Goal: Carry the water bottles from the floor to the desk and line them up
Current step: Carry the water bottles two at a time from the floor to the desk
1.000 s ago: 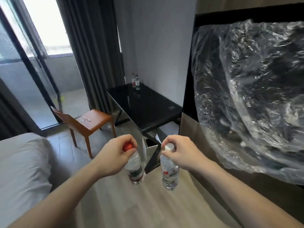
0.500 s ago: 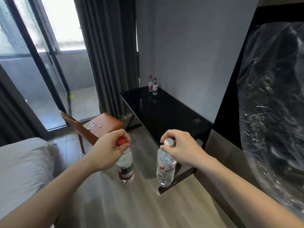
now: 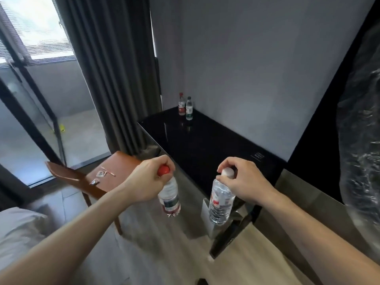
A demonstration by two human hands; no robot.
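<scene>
2 water bottles hang by their caps, the red-capped bottle (image 3: pixel 169 199) pinched in the left hand (image 3: pixel 147 182), the white-capped bottle (image 3: pixel 221 200) in the right hand (image 3: pixel 245 183). The black desk (image 3: pixel 216 145) now looms closer than 1 second ago, so setting them beside the 2 standing bottles (image 3: pixel 185 107) likely comes next.

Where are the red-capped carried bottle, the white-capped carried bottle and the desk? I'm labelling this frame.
red-capped bottle (image 3: pixel 169 199): head view, on its label.
white-capped bottle (image 3: pixel 221 204): head view, on its body.
desk (image 3: pixel 205 145): head view, bare black top.
</scene>
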